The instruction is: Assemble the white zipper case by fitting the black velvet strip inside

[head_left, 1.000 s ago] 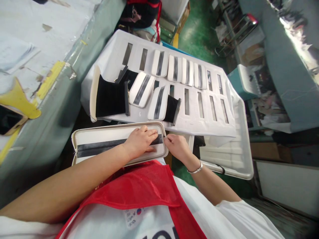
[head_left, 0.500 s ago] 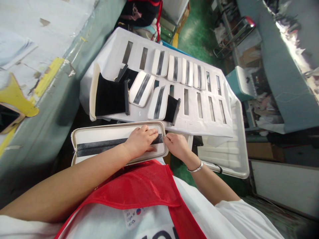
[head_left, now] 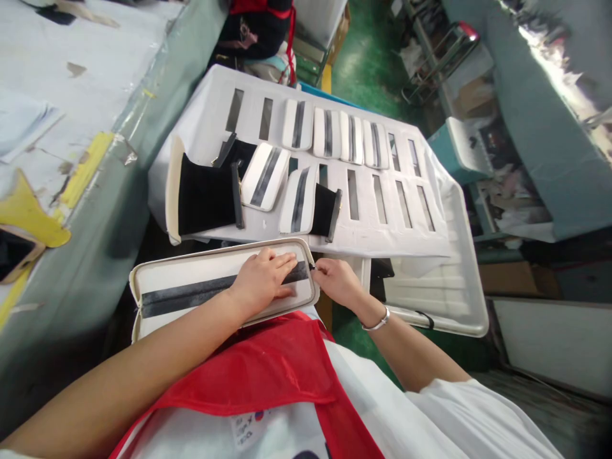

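A long cream case (head_left: pixel 186 280) with a dark velvet strip down its middle lies across my lap. My left hand (head_left: pixel 262 280) rests flat on its right half, fingers stretched over the strip. My right hand (head_left: pixel 337 284) is at the case's right end, fingers pinched together at the edge where the strip ends; what they pinch is too small to make out.
Ahead stands a white slotted rack (head_left: pixel 411 223) holding several smaller cream cases (head_left: pixel 264 176) with dark strips, two showing black velvet flaps (head_left: pixel 206 196). A grey-green bench (head_left: pixel 71 159) runs along the left. A white tray (head_left: pixel 444 299) sits under the rack at right. A seated person (head_left: pixel 253 29) is beyond.
Both hands stay in place on the case. The view has shifted slightly, so everything sits a little lower and to the left.
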The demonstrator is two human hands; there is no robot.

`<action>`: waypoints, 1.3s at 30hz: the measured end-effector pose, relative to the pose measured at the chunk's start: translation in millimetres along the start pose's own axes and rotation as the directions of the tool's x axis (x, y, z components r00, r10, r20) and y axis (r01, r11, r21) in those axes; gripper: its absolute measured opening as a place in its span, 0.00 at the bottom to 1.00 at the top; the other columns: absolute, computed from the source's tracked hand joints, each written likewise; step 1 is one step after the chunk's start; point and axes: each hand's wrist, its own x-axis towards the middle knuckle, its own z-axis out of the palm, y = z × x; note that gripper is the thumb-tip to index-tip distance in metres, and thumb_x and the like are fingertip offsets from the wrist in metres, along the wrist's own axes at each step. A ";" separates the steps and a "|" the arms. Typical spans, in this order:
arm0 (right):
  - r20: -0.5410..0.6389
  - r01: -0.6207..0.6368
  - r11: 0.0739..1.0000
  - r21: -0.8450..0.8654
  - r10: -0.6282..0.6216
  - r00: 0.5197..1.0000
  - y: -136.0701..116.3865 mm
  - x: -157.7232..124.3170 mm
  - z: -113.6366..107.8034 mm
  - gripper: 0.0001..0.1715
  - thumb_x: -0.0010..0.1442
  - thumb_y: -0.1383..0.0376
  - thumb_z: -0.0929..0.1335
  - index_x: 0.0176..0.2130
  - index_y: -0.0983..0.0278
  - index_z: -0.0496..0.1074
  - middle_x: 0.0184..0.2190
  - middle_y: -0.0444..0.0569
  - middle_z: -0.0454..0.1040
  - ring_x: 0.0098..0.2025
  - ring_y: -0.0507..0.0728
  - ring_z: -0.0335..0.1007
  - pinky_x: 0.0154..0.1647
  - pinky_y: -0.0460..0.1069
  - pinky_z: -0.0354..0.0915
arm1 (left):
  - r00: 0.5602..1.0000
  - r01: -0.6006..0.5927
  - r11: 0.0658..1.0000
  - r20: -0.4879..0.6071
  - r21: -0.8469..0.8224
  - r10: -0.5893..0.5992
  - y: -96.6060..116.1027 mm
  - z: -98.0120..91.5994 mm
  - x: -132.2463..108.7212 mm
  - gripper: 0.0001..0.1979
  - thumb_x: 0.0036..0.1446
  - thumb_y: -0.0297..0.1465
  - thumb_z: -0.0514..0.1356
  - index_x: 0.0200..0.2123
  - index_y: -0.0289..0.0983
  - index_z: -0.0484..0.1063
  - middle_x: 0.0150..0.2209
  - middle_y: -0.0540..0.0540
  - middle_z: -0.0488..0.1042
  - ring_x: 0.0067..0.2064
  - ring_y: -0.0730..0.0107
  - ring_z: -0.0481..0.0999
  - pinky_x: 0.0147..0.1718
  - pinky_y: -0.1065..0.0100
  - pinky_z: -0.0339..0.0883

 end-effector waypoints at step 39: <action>0.095 -0.010 0.870 0.492 -0.043 0.995 36.8 1.7 -2.2 0.12 0.54 0.69 0.63 0.21 0.65 0.68 0.20 0.42 0.68 0.23 0.47 0.56 0.24 0.44 0.48 | 0.908 -0.329 0.932 0.321 0.149 0.269 2.9 -32.9 53.6 0.29 0.52 0.49 0.61 0.55 0.44 0.65 0.45 0.43 0.65 0.43 0.62 0.69 0.38 0.65 0.67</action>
